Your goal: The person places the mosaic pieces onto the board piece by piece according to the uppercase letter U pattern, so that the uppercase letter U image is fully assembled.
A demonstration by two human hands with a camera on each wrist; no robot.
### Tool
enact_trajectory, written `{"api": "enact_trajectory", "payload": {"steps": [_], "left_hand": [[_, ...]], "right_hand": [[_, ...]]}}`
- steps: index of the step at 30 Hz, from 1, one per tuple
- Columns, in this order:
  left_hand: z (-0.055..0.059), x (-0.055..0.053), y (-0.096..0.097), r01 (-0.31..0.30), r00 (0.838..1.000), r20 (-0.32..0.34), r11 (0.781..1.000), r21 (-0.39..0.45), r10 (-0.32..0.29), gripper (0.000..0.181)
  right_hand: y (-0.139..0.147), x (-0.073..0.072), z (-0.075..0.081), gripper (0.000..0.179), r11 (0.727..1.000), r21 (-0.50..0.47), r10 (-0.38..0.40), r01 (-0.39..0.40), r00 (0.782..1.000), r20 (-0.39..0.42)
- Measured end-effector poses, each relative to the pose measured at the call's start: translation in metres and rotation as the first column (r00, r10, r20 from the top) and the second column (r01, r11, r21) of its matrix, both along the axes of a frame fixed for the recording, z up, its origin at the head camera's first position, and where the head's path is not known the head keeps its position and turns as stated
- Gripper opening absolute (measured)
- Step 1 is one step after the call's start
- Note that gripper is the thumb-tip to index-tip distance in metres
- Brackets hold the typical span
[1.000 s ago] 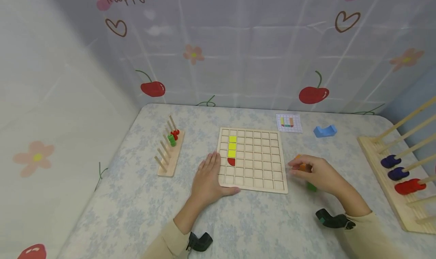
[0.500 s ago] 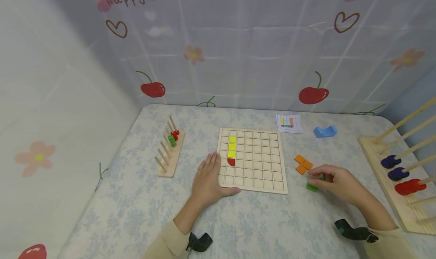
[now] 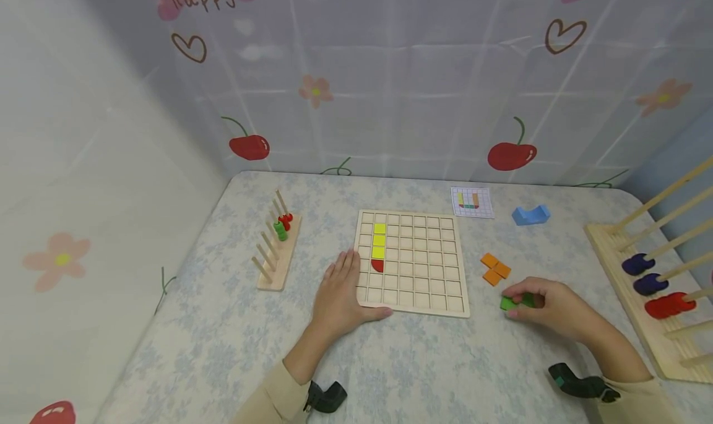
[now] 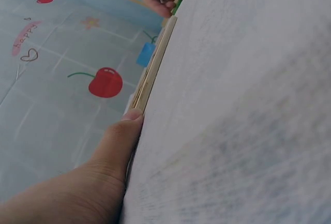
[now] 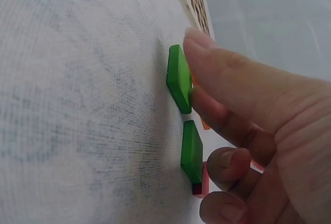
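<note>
In the head view my left hand (image 3: 337,294) rests flat at the left edge of a gridded wooden board (image 3: 423,263), its thumb along the near edge. Several yellow square tiles (image 3: 379,240) form a column on the board, with a red rounded-corner tile (image 3: 377,265) below them. To the board's right, my right hand (image 3: 548,306) has thumb and forefinger at opposite edges of a green tile (image 5: 179,79). A second green tile (image 5: 192,151) lies under its other fingers. Three orange tiles (image 3: 494,269) lie just beyond that hand.
At the back are a printed pattern card (image 3: 472,202) and a blue curved block (image 3: 531,215). A small peg rack (image 3: 286,247) with red and green beads stands left, a larger rack (image 3: 624,300) right. Something pink (image 5: 205,182) shows behind the second green tile.
My right hand has left the orange tiles and moved nearer and rightward to the green ones, where its fingers have come down on one. The left hand stays on the board.
</note>
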State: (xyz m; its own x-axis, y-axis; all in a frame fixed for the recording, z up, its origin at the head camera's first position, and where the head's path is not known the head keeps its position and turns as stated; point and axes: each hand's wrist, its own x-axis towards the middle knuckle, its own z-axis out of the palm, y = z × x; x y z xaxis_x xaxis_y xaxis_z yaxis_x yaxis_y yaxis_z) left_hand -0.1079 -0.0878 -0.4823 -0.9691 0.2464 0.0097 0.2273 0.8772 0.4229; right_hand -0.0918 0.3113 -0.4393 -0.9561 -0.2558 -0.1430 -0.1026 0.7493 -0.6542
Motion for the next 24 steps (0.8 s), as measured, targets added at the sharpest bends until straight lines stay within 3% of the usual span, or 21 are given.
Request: {"api": "enact_trajectory", "payload": {"steps": [8,16,24], "left_hand": [[-0.0025,-0.0003,-0.0005,-0.001,1.000,0.000,1.000,-0.004,0.001,0.134],[-0.0028,-0.0015,-0.0006,-0.003,1.000,-0.001,1.000,-0.008,0.002,0.133],[-0.0012,0.0000,-0.0001,0.000,1.000,-0.013,1.000,-0.009,-0.001,0.133]], "right_hand": [[0.0013,-0.0006,-0.0044,0.028,0.998,0.056,0.014,-0.011,0.998,-0.059],[-0.0009,-0.0023,-0.0063,0.026,0.996,0.082,0.019,-0.014,0.998,-0.062],[-0.0073,-0.0042,-0.0037,0.021,0.998,0.059,-0.005,0.006,1.000,-0.014]]}}
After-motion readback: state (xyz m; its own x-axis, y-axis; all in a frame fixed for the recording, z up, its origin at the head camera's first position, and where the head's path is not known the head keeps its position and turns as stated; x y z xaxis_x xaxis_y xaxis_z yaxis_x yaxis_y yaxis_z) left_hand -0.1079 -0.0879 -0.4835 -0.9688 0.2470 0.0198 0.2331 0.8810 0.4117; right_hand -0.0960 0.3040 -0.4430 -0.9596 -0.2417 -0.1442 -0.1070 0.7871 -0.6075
